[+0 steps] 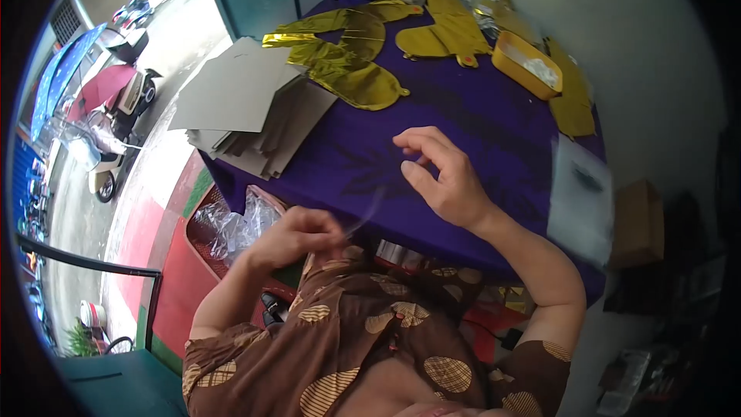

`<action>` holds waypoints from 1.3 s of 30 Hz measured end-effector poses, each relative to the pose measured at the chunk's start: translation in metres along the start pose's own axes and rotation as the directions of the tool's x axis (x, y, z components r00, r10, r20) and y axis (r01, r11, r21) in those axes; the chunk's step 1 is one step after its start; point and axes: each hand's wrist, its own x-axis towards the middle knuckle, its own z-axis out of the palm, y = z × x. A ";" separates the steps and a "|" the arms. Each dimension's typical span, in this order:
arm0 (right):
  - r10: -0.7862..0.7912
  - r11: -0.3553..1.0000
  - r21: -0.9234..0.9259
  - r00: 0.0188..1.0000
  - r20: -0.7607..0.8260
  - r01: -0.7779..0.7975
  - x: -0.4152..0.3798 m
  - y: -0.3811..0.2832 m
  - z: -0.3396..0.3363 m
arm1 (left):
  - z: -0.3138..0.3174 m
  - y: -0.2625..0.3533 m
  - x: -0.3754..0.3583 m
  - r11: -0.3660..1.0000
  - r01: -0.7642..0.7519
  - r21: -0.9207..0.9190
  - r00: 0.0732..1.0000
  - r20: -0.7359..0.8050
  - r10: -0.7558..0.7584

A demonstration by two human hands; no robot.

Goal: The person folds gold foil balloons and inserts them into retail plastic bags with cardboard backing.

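My left hand (303,236) is low by the table's front edge, closed, its fingers slightly blurred. A thin, clear strip (366,218) sticks out from its fingertips; I cannot make out its exact kind. Above the purple tablecloth (478,116) is my right hand (441,174), fingers bent and thumb apart from them, with nothing visible between. Gold foil balloons lie flat at the back: one shaped like a numeral or letter (359,46), another (444,31) to its right. A yellow tray (527,64) holds something white.
A stack of grey cardboard sheets (239,96) rests on the table's left corner. Below it stands a red basket (202,220) with crumpled clear plastic (235,228). A clear plastic bag (579,197) lies at the right edge, near a cardboard box (639,224). Scooters (116,100) stand outside.
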 end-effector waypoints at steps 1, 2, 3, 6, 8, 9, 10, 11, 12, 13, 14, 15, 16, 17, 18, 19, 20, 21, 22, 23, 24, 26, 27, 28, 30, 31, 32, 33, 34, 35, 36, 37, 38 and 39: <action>-0.046 0.984 -0.170 0.999 -0.005 0.044 0.008 0.011 0.003 | -0.024 -0.013 -0.013 0.994 0.087 0.074 0.995 -0.059 -0.082; -0.074 0.962 -0.262 0.997 0.019 0.077 0.015 0.020 0.005 | -0.050 -0.030 -0.025 0.974 0.178 0.142 0.979 -0.122 -0.162; -0.100 0.929 -0.353 0.994 0.045 0.109 0.023 0.028 0.007 | -0.075 -0.044 -0.037 0.973 0.171 0.157 0.978 -0.143 -0.149; -0.165 0.824 -0.531 0.980 0.108 0.197 0.047 0.054 0.019 | -0.128 -0.088 -0.067 0.963 0.221 -0.154 0.853 -0.449 -0.267; -0.198 0.758 -0.603 0.968 0.151 0.249 0.066 0.064 0.027 | -0.256 -0.238 -0.086 0.169 0.783 0.598 0.618 -0.778 -0.113; -0.207 0.711 -0.649 0.963 0.174 0.271 0.075 0.067 0.032 | -0.248 -0.220 -0.095 0.202 0.856 0.476 0.469 -0.879 0.082; -0.167 0.689 -0.674 0.963 0.210 0.266 0.083 0.069 0.035 | -0.239 -0.201 -0.103 0.289 0.886 0.363 0.287 -0.919 0.271; -0.128 0.666 -0.699 0.962 0.240 0.262 0.092 0.070 0.038 | -0.267 -0.199 -0.113 0.429 0.845 0.320 0.260 -0.946 0.196; -0.085 0.644 -0.720 0.960 0.267 0.257 0.099 0.072 0.041 | -0.298 -0.195 -0.124 0.553 0.791 0.263 0.241 -0.964 0.114; -0.106 0.625 -0.729 0.955 0.276 0.280 0.104 0.075 0.045 | -0.282 -0.158 -0.122 0.491 0.809 0.325 0.187 -0.932 0.309; -0.129 0.603 -0.737 0.949 0.287 0.305 0.110 0.078 0.048 | -0.249 -0.100 -0.117 0.418 0.830 0.370 0.134 -0.859 0.493; -0.153 0.580 -0.746 0.943 0.294 0.327 0.116 0.081 0.051 | -0.229 -0.059 -0.112 0.470 0.786 0.402 0.077 -0.818 0.570; -0.156 0.569 -0.751 0.940 0.303 0.336 0.120 0.083 0.053 | -0.212 -0.023 -0.105 0.511 0.739 0.440 0.017 -0.770 0.638; -0.156 0.558 -0.755 0.937 0.312 0.344 0.122 0.084 0.054 | -0.195 0.009 -0.097 0.549 0.649 0.527 0.037 -0.742 0.669; -0.155 0.546 -0.760 0.934 0.321 0.352 0.124 0.085 0.056 | -0.181 0.036 -0.088 0.576 0.547 0.607 0.052 -0.711 0.701; -0.148 0.536 -0.766 0.933 0.328 0.355 0.126 0.085 0.057 | -0.172 0.054 -0.078 0.495 0.471 0.730 0.179 -0.628 0.757; -0.139 0.527 -0.772 0.932 0.335 0.356 0.127 0.085 0.058 | -0.163 0.069 -0.069 0.407 0.374 0.833 0.296 -0.523 0.799; -0.130 0.517 -0.778 0.931 0.340 0.356 0.128 0.085 0.060 | -0.145 0.083 -0.056 0.341 0.367 0.865 0.400 -0.478 0.782; -0.128 0.497 -0.788 0.929 0.348 0.364 0.129 0.085 0.061 | -0.131 0.093 -0.043 0.275 0.350 0.895 0.499 -0.427 0.754; -0.127 0.474 -0.799 0.927 0.354 0.370 0.129 0.085 0.063 | -0.127 0.097 -0.033 0.211 0.362 0.908 0.614 -0.403 0.679; -0.124 0.451 -0.809 0.925 0.360 0.376 0.129 0.086 0.064 | -0.126 0.098 -0.024 0.147 0.363 0.920 0.716 -0.376 0.588; -0.147 0.443 -0.805 0.918 0.369 0.395 0.130 0.085 0.067 | -0.125 0.098 -0.010 0.074 0.379 0.923 0.793 -0.365 0.488; -0.158 0.439 -0.803 0.915 0.372 0.403 0.129 0.086 0.068 | -0.126 0.099 -0.006 0.035 0.382 0.924 0.827 -0.358 0.434; -0.152 0.426 -0.812 0.916 0.371 0.399 0.129 0.087 0.067 | -0.129 0.102 -0.006 0.033 0.318 0.948 0.853 -0.301 0.427; -0.148 0.400 -0.825 0.916 0.372 0.399 0.131 0.088 0.069 | -0.141 0.109 -0.012 0.029 0.195 0.980 0.890 -0.189 0.415; -0.162 0.417 -0.825 0.924 0.346 0.382 0.133 0.089 0.069 | -0.151 0.112 -0.016 0.079 0.129 0.988 0.905 -0.150 0.399; -0.178 0.435 -0.822 0.930 0.322 0.368 0.133 0.091 0.069 | -0.162 0.117 -0.021 0.132 0.068 0.989 0.916 -0.114 0.385; -0.194 0.454 -0.817 0.934 0.299 0.355 0.135 0.092 0.068 | -0.171 0.121 -0.026 0.186 0.008 0.983 0.924 -0.078 0.374; -0.190 0.486 -0.811 0.945 0.265 0.326 0.137 0.093 0.067 | -0.180 0.123 -0.029 0.257 -0.022 0.966 0.911 -0.087 0.403; -0.183 0.520 -0.802 0.955 0.231 0.294 0.139 0.093 0.067 | -0.188 0.122 -0.031 0.325 -0.055 0.944 0.898 -0.096 0.430; -0.172 0.552 -0.792 0.965 0.196 0.259 0.140 0.095 0.066 | -0.191 0.122 -0.031 0.390 -0.093 0.916 0.884 -0.105 0.456; -0.159 0.597 -0.769 0.973 0.164 0.228 0.142 0.098 0.065 | -0.189 0.120 -0.031 0.374 -0.148 0.916 0.783 -0.123 0.610; -0.143 0.640 -0.744 0.981 0.132 0.193 0.145 0.103 0.063 | -0.185 0.119 -0.033 0.367 -0.146 0.919 0.722 -0.155 0.675; -0.122 0.680 -0.717 0.988 0.099 0.156 0.147 0.106 0.063 | -0.168 0.124 -0.035 0.360 -0.144 0.922 0.656 -0.183 0.732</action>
